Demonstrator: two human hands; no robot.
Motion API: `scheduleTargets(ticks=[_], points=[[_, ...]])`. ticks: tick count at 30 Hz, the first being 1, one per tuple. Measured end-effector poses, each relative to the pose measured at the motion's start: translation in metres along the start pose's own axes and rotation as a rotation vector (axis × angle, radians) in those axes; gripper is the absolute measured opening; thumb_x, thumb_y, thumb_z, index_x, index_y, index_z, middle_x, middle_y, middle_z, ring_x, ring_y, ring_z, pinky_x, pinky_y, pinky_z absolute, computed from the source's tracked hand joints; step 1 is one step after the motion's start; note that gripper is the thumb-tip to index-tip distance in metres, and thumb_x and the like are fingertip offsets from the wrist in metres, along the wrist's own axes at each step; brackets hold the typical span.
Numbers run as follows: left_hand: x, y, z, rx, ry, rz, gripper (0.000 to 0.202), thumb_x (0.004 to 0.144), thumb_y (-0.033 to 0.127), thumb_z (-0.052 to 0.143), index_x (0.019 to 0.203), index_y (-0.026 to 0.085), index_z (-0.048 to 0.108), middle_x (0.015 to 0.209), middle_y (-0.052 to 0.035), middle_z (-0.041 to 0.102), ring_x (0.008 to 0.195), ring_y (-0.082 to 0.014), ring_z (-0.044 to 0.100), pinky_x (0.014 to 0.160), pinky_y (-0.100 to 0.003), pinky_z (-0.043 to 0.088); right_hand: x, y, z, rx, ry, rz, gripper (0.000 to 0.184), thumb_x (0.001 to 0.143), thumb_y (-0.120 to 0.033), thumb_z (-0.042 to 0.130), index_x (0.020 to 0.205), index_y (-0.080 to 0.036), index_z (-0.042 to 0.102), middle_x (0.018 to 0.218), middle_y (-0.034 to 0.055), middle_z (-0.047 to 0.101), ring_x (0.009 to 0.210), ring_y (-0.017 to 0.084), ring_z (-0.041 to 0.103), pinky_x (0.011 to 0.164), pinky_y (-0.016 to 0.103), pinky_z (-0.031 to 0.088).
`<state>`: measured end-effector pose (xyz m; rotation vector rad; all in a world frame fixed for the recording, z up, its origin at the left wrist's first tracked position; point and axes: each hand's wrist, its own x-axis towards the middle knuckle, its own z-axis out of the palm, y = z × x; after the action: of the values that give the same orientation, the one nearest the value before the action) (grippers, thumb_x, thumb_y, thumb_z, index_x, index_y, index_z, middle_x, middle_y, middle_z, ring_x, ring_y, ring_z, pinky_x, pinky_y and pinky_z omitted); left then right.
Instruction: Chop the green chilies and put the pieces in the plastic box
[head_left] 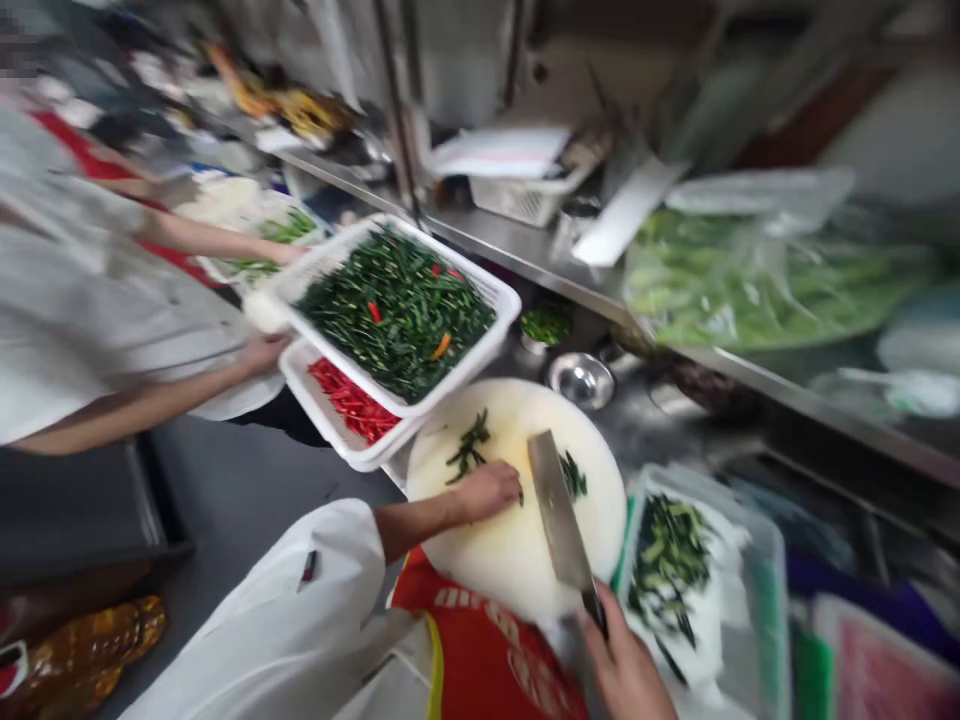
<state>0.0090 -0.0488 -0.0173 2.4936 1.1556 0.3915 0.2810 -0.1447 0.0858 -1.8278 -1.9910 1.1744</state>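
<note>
My right hand [626, 655] is wrapped round the handle of a cleaver [561, 515], its wide blade slanting over a round white cutting board [480, 570]. On the board's left part my left hand [487, 492] rests with curled fingers; a dark green bit shows at its fingertips, but what it holds is hard to make out. Dark green pepper pieces [470, 447] lie just beyond that hand. More cut green pieces [574, 475] sit to the right of the blade. A clear plastic tub [776, 600] at the board's right contains cut green pieces [671, 550] on something white.
A co-worker's hands [266, 355] are at a white basket [499, 300] of green peppers, stacked above another [360, 458] with red ones. Beyond the board stand a metal bowl [581, 380] and a steel shelf [517, 250] with bagged greens [750, 280].
</note>
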Motion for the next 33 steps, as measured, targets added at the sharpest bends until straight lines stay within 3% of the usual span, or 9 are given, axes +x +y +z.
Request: scheduleTargets(ticks=[3,8,15,23,26,31,33], points=[[0.003,-0.004,-0.001,-0.079,0.014,0.026,0.03,0.1,0.018,0.041,0.085,0.015,0.067,0.091,-0.0097,0.068,0.093,-0.0198,0.062,0.091,-0.034,0.048,-0.014,0.0,-0.001,0.005,-0.09,0.111,0.05,0.096,-0.047,0.036,0.13,-0.018,0.058,0.116,0.0141,0.074,0.108,0.03,0.07,0.09,0.04,0.057],[0.006,-0.01,0.012,-0.135,0.083,-0.011,0.027,0.101,0.022,0.045,0.094,0.016,0.07,0.1,-0.0103,0.068,0.098,-0.0204,0.06,0.092,-0.037,0.049,-0.021,-0.005,-0.025,-0.083,-0.16,0.131,0.046,0.098,-0.042,0.038,0.135,-0.018,0.051,0.118,0.0145,0.073,0.109,0.032,0.07,0.088,0.041,0.054],[0.007,-0.005,0.009,-0.128,0.132,-0.029,0.027,0.101,0.023,0.046,0.095,0.015,0.071,0.102,-0.0096,0.07,0.097,-0.0199,0.06,0.091,-0.035,0.051,-0.027,-0.02,-0.033,-0.161,-0.254,0.057,0.038,0.1,-0.035,0.037,0.131,-0.019,0.052,0.112,0.0118,0.074,0.1,0.03,0.073,0.079,0.035,0.054],[0.009,-0.006,0.01,-0.143,0.11,-0.086,0.027,0.1,0.023,0.047,0.094,0.016,0.072,0.103,-0.0091,0.071,0.098,-0.0203,0.061,0.089,-0.035,0.052,-0.026,-0.02,-0.054,-0.227,-0.326,0.011,0.037,0.102,-0.035,0.034,0.132,-0.02,0.05,0.103,0.0114,0.075,0.093,0.031,0.073,0.073,0.034,0.051],[0.009,-0.007,0.012,-0.131,0.109,-0.084,0.028,0.1,0.022,0.046,0.093,0.017,0.072,0.102,-0.0088,0.071,0.098,-0.0203,0.062,0.089,-0.035,0.052,-0.019,-0.014,-0.039,-0.194,-0.308,-0.001,0.034,0.101,-0.034,0.036,0.129,-0.02,0.051,0.098,0.0103,0.076,0.089,0.029,0.073,0.07,0.032,0.05],[0.009,-0.002,0.01,-0.128,0.11,-0.099,0.025,0.098,0.021,0.048,0.09,0.016,0.072,0.1,-0.0093,0.071,0.097,-0.0209,0.063,0.088,-0.035,0.053,0.022,0.001,0.014,-0.125,-0.156,-0.058,0.037,0.099,-0.033,0.037,0.128,-0.015,0.052,0.092,0.0133,0.074,0.084,0.03,0.071,0.072,0.034,0.05],[0.008,0.0,0.001,-0.151,0.107,-0.107,0.024,0.097,0.02,0.048,0.089,0.016,0.071,0.099,-0.0093,0.071,0.095,-0.0202,0.064,0.087,-0.034,0.053,0.031,0.003,0.017,-0.091,-0.115,-0.075,0.039,0.098,-0.034,0.038,0.129,-0.016,0.052,0.093,0.0126,0.074,0.084,0.029,0.071,0.073,0.034,0.05]])
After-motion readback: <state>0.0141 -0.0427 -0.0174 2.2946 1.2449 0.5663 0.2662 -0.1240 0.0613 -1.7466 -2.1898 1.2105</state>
